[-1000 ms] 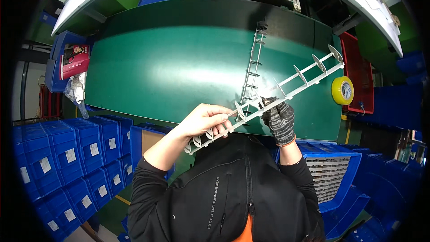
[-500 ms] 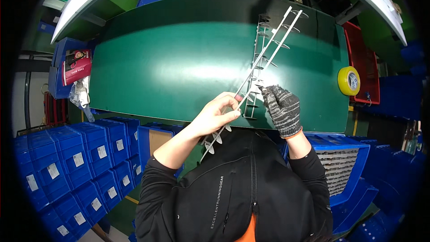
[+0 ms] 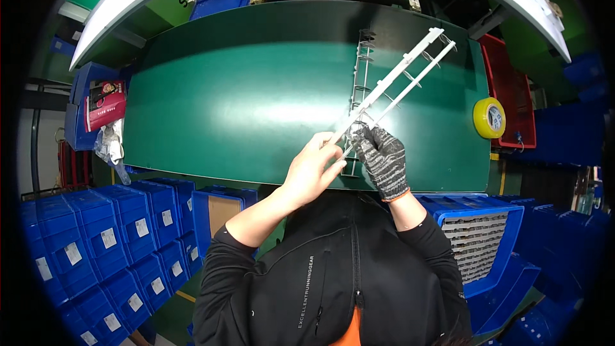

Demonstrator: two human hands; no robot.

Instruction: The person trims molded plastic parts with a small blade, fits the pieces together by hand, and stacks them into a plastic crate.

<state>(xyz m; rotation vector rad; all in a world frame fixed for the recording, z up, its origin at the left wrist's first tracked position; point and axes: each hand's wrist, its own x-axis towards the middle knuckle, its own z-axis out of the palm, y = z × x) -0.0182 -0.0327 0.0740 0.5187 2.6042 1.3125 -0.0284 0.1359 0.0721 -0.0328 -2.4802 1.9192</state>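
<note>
At the far left, a blue bin (image 3: 77, 106) is holding a magenta pouch (image 3: 106, 107), and a crumpled clear plastic bag (image 3: 113, 147) is hanging below it. Beneath these, blue lidded crates (image 3: 93, 218) with white labels are standing in stacked rows. An open blue crate (image 3: 200, 214) with a brown panel inside is sitting just right of them. The green tabletop (image 3: 224, 102) is stretching across the middle.

The bare left hand (image 3: 311, 173) is pinching the near end of a white twin-rail rack (image 3: 406, 59) between thumb and fingers. A second twin-rail rack (image 3: 356, 80) with round discs is lying on the tabletop, running away from the person. The held rack is slanting up and rightward over the tabletop, its near part crossing the lying one in view. The right hand (image 3: 382, 157), wearing a striped knit glove, is bringing its bunched fingertips against the held rack near that crossing; whether they are pinching it, I cannot tell.

Farther right, a blue crate (image 3: 503, 253) is holding rows of grey strips (image 3: 475, 247). A yellow tape roll (image 3: 482, 117) is resting near the table's right edge, beside a red bin (image 3: 509, 74).
</note>
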